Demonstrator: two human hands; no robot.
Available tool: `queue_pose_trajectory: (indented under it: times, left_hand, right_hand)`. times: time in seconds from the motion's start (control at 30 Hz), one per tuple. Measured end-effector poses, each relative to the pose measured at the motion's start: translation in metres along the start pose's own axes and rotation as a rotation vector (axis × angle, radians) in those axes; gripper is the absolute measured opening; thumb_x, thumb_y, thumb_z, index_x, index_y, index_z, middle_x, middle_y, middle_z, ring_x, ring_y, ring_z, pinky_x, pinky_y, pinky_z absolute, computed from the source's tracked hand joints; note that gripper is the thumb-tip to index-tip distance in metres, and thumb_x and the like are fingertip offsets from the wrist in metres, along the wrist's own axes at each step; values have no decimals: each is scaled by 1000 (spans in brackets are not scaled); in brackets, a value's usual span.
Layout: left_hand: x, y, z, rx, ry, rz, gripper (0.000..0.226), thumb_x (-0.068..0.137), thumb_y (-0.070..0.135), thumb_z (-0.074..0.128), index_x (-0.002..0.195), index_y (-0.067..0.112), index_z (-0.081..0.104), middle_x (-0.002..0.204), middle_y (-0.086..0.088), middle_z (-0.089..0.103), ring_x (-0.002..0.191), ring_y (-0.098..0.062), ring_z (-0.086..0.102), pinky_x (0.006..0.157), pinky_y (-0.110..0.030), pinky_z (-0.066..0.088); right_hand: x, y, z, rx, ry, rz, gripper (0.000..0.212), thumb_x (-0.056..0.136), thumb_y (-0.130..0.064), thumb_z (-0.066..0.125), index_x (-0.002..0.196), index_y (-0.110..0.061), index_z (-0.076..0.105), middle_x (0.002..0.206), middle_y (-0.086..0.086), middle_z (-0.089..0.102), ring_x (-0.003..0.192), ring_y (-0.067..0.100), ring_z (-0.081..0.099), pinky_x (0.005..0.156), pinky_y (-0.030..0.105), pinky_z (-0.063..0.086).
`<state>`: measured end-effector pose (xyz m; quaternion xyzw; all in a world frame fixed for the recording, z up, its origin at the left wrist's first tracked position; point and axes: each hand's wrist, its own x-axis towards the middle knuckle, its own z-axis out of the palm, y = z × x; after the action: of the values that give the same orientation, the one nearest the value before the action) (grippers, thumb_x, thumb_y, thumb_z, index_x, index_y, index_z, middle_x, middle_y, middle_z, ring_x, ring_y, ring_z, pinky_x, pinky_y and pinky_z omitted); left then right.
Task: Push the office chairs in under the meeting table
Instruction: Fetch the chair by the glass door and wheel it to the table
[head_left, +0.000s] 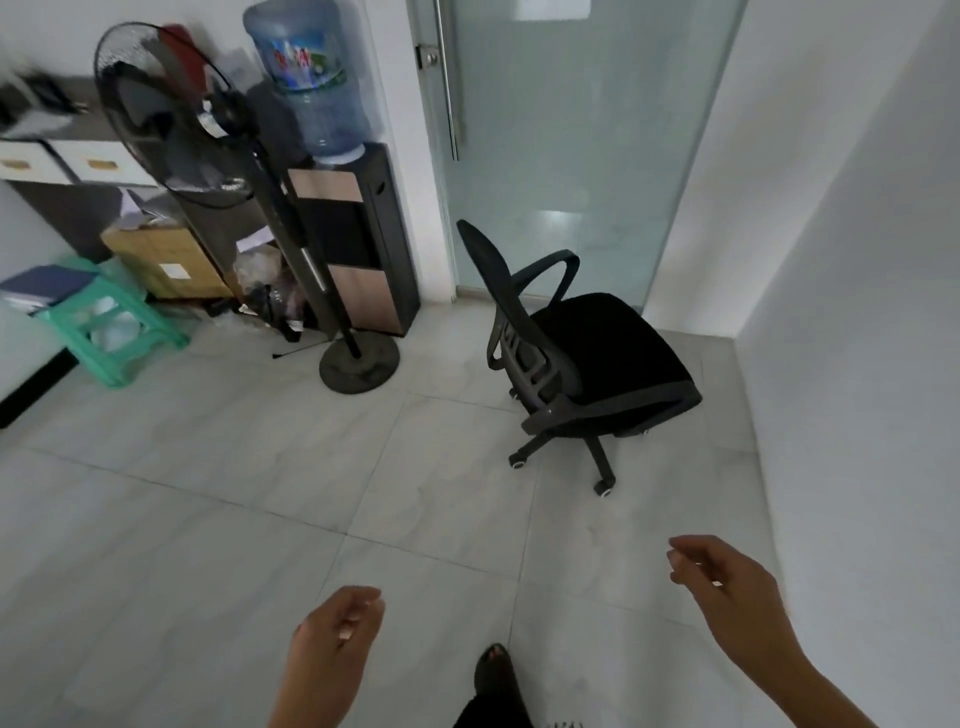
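Observation:
A black office chair on castors stands on the tiled floor ahead and a little right, in front of a frosted glass door. Its mesh back is on the left and its seat faces right, toward the white wall. My left hand hangs low at the bottom centre, fingers loosely curled, holding nothing. My right hand is at the lower right, fingers loosely curled and empty, well short of the chair. No meeting table is in view.
A standing fan with a round base and a water dispenser stand left of the chair. Further left are a green plastic stool, cardboard boxes and a cabinet. A white wall runs along the right. My foot shows at the bottom.

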<state>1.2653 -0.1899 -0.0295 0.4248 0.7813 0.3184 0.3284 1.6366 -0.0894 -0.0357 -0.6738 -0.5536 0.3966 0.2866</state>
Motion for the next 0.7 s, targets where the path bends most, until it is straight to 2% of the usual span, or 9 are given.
queue_pose_trajectory:
  times: [0.03, 0.1, 0.17, 0.23, 0.37, 0.47, 0.53, 0.6, 0.7]
  left_hand:
    - [26, 11, -5, 12, -10, 6, 28, 79, 14, 70, 76, 41, 65, 65, 1, 71, 61, -13, 67, 62, -24, 51]
    - [82, 36, -14, 30, -20, 47, 25, 79, 9, 69, 73, 33, 66, 64, 1, 70, 61, -11, 66, 59, -18, 48]
    - [132, 60, -15, 47, -40, 95, 21, 81, 11, 67, 73, 30, 66, 65, 3, 70, 64, -9, 65, 59, -15, 47]
    - [177, 86, -11, 38, -66, 147, 16, 83, 13, 65, 76, 28, 66, 71, 7, 70, 65, -8, 64, 59, -17, 47]
    - [259, 123, 9, 25, -114, 183, 13, 85, 17, 63, 79, 28, 65, 72, 2, 70, 67, -6, 62, 60, -14, 47]
    - [318, 142, 28, 35, -121, 183, 11, 85, 19, 63, 82, 29, 65, 74, 5, 70, 68, -4, 62, 64, -22, 50]
    - [354, 155, 38, 49, -134, 174, 12, 85, 19, 63, 82, 31, 65, 74, 5, 69, 69, -5, 62, 64, -23, 50]
    - [385, 173, 43, 58, -148, 167, 13, 85, 18, 63, 83, 30, 64, 74, 3, 69, 70, -6, 61, 63, -18, 48]
    - [434, 201, 41, 75, -156, 194, 9, 86, 20, 62, 85, 28, 65, 75, 4, 68, 72, -5, 60, 63, -14, 47]
  right_hand:
    - [14, -12, 8, 5, -1, -1, 13, 86, -20, 66, 89, -33, 67, 80, -27, 68, 75, 2, 68, 65, 17, 49]
    - [47, -36, 21, -9, 13, -12, 12, 86, -21, 66, 90, -33, 67, 82, -27, 68, 77, 3, 68, 66, 17, 50]
    - [79, -55, 29, 5, 30, 1, 11, 86, -22, 66, 91, -32, 67, 81, -23, 70, 75, 0, 67, 66, 10, 49]
    - [110, -71, 35, -3, 50, 12, 12, 86, -21, 65, 91, -33, 66, 81, -21, 70, 75, -1, 66, 64, 8, 47]
    - [182, -100, 47, -43, 37, 11, 15, 88, -21, 64, 87, -36, 64, 79, -13, 72, 76, 3, 67, 63, 16, 48]
    - [250, -120, 62, -88, 22, -19, 17, 88, -23, 64, 88, -40, 61, 79, -13, 71, 76, -1, 65, 62, 15, 50]
    - [298, -134, 77, -99, -27, -38, 15, 88, -25, 64, 92, -39, 61, 78, -13, 70, 74, 1, 65, 69, 24, 56]
    - [340, -150, 96, -120, -75, -61, 14, 87, -28, 64, 101, -30, 64, 83, -15, 68, 77, 1, 64, 77, 30, 57]
    - [400, -186, 131, -221, -148, -154, 37, 86, -41, 61, 120, -26, 57, 104, -16, 60, 93, -1, 57, 87, 23, 48]
